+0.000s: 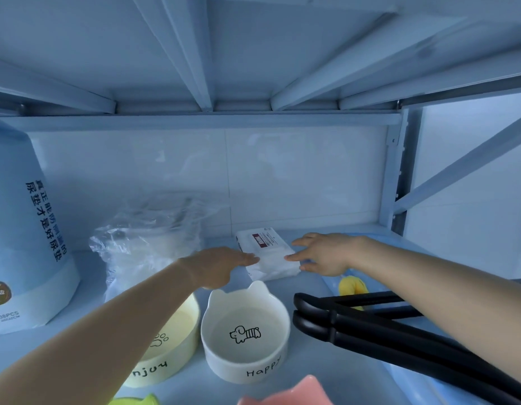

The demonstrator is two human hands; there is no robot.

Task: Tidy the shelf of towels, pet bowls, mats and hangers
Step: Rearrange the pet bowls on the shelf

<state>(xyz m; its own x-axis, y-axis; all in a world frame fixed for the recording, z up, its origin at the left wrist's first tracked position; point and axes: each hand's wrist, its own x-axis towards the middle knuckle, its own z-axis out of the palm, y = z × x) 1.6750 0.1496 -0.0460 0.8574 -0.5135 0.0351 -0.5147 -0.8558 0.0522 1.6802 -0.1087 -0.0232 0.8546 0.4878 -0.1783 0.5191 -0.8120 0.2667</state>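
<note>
Left hand (224, 266) is flat with its fingers straight, the tips touching the left edge of the towel pack (266, 255). Right hand (323, 254) is spread, fingertips against the pack's right edge. I see neither hand gripping it. The pack lies at the back of the shelf (311, 369). Left of the pack sits a crumpled plastic bag (145, 238), and farther left a blue mat bag (22, 229). In front of the pack, a white bowl (244, 337) and a yellow bowl (171, 343) stand side by side. Black hangers (399, 328) lie front-right of the pack.

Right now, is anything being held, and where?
The white packet, between both hands: left hand on its left edge, right hand on its right edge, fingers fairly straight.
</note>
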